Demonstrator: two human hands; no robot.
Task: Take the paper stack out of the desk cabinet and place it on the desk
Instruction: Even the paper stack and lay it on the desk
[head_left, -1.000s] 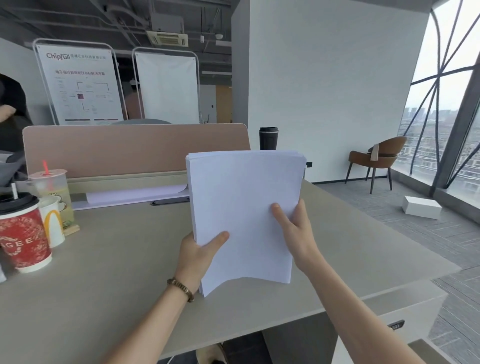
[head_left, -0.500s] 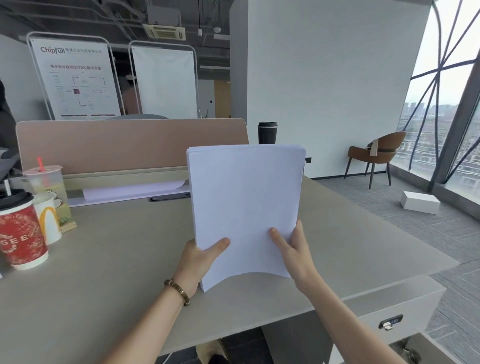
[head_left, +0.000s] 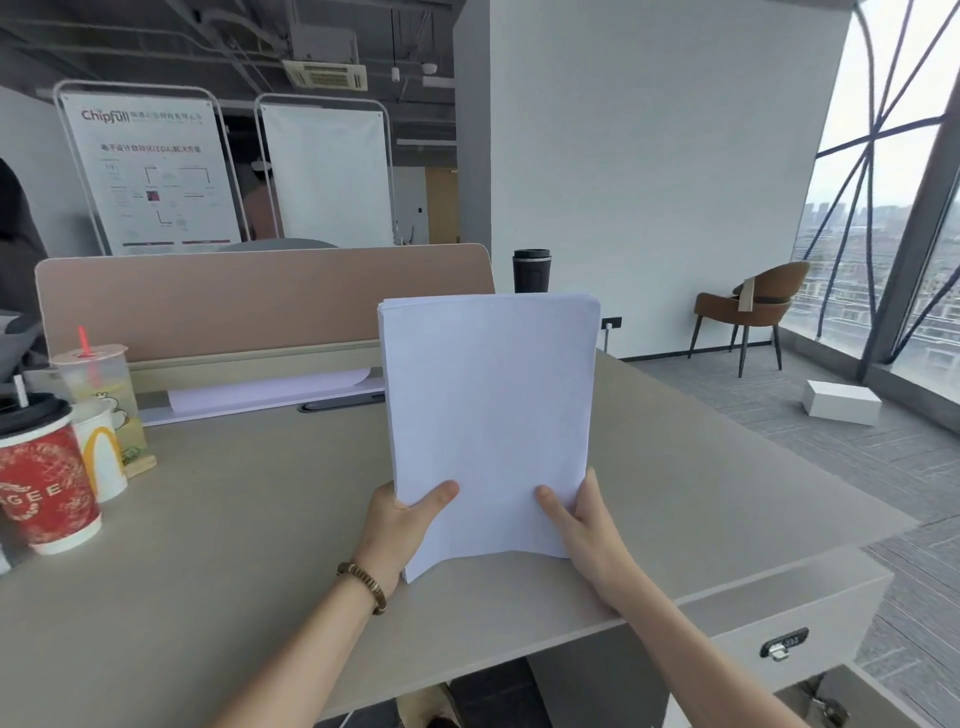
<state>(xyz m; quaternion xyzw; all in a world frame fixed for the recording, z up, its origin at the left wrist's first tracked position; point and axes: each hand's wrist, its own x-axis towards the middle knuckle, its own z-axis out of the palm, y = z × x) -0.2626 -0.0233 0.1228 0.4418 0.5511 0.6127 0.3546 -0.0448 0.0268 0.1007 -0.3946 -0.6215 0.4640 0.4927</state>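
Fingers (head_left: 592, 499) of both hands are clamped on the paper stack (head_left: 488, 415), thumbs pressed on its near face and the rest curled behind where I cannot see them. My left hand (head_left: 400, 525) takes the lower left corner and my right hand (head_left: 587, 525) the lower right, so the sheets stand upright and squared, their bottom edge at or just above the counter (head_left: 234, 545) (I cannot tell whether it actually touches). Between my two grips the bottom edge arches upward, which I judge comes from squeezing the corners inward. Holding it on end like this looks like a way to line the sheets up before laying them flat; the stack is out of the cabinet but not yet set down.

Behind the paper the counter is hidden, as is the base of the black tumbler (head_left: 531, 270). Only a front panel with a lock (head_left: 784, 642) shows of the cabinet, at lower right. A red cup (head_left: 44, 488) stands well apart at the left, cut by the edge
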